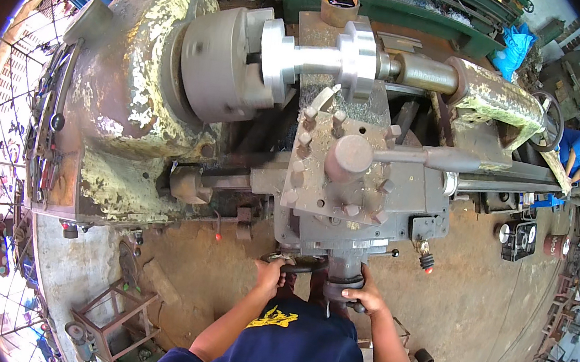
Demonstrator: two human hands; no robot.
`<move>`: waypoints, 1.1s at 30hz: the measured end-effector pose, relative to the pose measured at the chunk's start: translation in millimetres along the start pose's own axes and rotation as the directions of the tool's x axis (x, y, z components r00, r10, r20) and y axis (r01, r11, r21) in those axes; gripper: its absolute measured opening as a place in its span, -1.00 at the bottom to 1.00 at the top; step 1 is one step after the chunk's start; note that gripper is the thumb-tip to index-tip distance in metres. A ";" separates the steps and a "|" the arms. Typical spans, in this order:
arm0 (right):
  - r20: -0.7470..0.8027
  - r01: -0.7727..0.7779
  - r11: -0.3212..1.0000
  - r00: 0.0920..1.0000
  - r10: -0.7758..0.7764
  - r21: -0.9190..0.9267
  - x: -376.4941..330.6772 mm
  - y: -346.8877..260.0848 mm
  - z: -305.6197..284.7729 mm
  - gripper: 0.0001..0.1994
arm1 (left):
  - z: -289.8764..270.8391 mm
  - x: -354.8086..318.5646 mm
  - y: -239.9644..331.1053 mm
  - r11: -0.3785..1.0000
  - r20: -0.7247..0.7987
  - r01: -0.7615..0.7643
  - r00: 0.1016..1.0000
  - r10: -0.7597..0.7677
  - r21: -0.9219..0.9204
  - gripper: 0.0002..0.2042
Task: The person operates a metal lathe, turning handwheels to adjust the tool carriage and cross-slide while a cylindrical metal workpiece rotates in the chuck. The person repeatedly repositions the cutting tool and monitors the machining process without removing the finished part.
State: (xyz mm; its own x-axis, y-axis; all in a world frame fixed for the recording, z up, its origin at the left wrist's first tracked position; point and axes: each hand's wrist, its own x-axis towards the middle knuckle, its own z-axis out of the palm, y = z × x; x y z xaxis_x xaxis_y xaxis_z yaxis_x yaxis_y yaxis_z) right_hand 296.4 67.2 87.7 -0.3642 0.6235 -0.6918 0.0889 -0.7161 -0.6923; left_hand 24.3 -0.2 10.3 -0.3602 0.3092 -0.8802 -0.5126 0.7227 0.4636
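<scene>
A metal lathe fills the view, with a shiny turned workpiece [318, 60] held between its chuck [221, 62] and the tailstock [496, 97]. A cutting tool [326, 99] in the square tool post [340, 165] points at the workpiece. Below the carriage, my left hand [267, 277] closes around the rim of a dark handwheel [305, 263]. To its right, my right hand [368, 295] is wrapped round the crank handle [344, 287] of the cross slide; part of its grip is hidden under the fingers.
Metal chips lie around the tool post, whose long clamping lever [428, 157] reaches right. A metal-framed stand [119, 315] is at lower left. Another person in blue [579, 157] bends at the far right. A blue bag [514, 51] and a green machine [423, 21] stand behind.
</scene>
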 end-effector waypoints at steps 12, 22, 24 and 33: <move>0.033 0.001 0.999 0.999 -0.002 0.037 -2.5 -6.0 2.3 0.23 | -17.2 25.7 -6.0 0.966 0.053 0.146 0.989 -0.138 -0.212 -0.83; 0.009 0.037 0.998 0.999 -0.037 0.050 -1.2 -0.5 3.7 0.14 | -21.3 20.9 9.1 0.955 0.084 0.238 0.970 -0.227 -0.174 -0.84; 0.018 0.050 0.998 0.999 -0.051 0.049 -0.8 0.6 3.2 0.14 | -16.8 18.4 5.0 0.959 0.032 0.209 0.978 -0.207 -0.190 -0.84; 0.015 0.039 0.999 0.999 -0.040 0.024 -0.2 2.2 1.4 0.14 | -28.3 32.3 1.7 0.955 0.107 0.236 0.970 -0.220 -0.177 -0.87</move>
State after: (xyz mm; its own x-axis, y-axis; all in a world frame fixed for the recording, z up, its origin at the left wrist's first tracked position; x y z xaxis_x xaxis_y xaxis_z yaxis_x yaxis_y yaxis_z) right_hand 295.5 65.0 86.6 -0.3816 0.6465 -0.6607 0.0520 -0.6986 -0.7136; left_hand -10.2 -6.5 -14.5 -0.1536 0.2068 -0.9662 -0.7128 0.6540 0.2533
